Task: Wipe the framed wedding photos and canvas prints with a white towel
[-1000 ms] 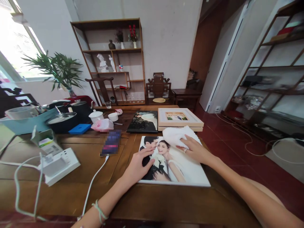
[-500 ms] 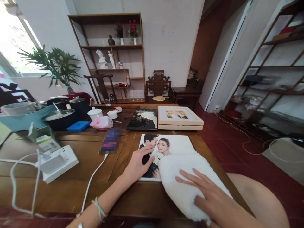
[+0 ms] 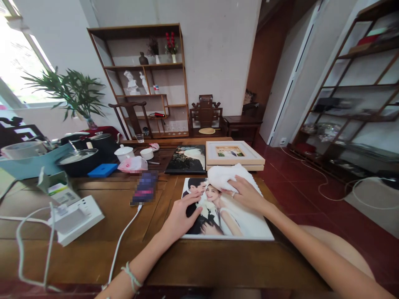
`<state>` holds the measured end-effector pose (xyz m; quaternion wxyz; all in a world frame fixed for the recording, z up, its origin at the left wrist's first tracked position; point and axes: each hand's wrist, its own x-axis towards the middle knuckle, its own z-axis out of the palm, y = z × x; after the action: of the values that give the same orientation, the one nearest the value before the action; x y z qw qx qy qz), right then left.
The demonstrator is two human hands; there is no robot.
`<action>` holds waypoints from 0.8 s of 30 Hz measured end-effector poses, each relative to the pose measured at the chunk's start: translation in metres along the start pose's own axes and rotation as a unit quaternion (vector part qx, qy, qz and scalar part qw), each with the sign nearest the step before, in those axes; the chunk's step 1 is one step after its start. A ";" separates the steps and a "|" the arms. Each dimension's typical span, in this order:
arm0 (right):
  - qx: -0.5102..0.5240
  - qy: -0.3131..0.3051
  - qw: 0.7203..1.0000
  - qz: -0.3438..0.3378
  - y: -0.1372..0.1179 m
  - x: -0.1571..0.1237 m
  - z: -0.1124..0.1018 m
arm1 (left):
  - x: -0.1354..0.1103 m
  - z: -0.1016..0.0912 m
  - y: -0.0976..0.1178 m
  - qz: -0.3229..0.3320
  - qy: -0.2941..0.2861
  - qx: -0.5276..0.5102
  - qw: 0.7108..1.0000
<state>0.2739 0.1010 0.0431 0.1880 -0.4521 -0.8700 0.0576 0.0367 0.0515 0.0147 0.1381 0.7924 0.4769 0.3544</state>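
Note:
A large wedding photo print (image 3: 246, 222) lies flat on the wooden table (image 3: 102, 253) in front of me. My left hand (image 3: 182, 216) rests on its left edge, fingers spread flat, holding nothing. My right hand (image 3: 245, 193) presses a white cloth (image 3: 222, 176) onto the far part of the print, fingers curved over the cloth. A dark photo print (image 3: 187, 160) and a stack of two light wooden picture frames (image 3: 233, 154) lie just beyond.
A phone (image 3: 146, 187) with a white cable lies left of the print. A white power strip (image 3: 75, 218), a small box (image 3: 57, 187), pots (image 3: 79, 160), a blue box (image 3: 102, 169) and cups crowd the table's left. Shelves stand behind and at right.
My right hand has slid the white cloth from the near right corner of the print back up to its far edge. The left hand has stayed in place.

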 end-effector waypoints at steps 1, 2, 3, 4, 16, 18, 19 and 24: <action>0.000 0.001 1.000 0.000 -0.002 -0.002 0.001 | 0.000 0.000 0.000 -0.001 0.001 -0.001 1.000; 0.000 0.002 1.000 -0.003 -0.006 -0.007 0.002 | 0.000 0.000 0.001 -0.002 0.003 -0.001 1.000; 0.001 0.002 1.000 -0.008 -0.011 -0.014 0.002 | 0.000 0.000 0.001 -0.001 0.005 -0.002 1.000; 0.001 0.000 1.000 -0.014 -0.018 -0.023 0.002 | 0.000 0.000 0.001 0.001 0.006 -0.002 1.000; 0.015 -0.120 0.989 -0.082 -0.077 -0.100 -0.017 | 0.000 0.000 0.001 0.014 -0.005 0.011 1.000; 0.018 -0.088 0.994 -0.062 -0.067 -0.087 -0.013 | -0.001 0.001 0.001 0.012 -0.004 0.012 1.000; 0.017 -0.071 0.996 -0.055 -0.060 -0.077 -0.010 | -0.001 0.001 0.001 0.011 -0.004 0.012 1.000; 0.004 -0.011 0.999 -0.033 -0.023 -0.023 0.006 | -0.001 0.002 -0.001 0.004 0.000 0.015 1.000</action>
<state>0.2662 0.0697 0.0374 0.1820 -0.4214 -0.8864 0.0596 0.0373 0.0517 0.0123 0.1246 0.7962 0.4790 0.3479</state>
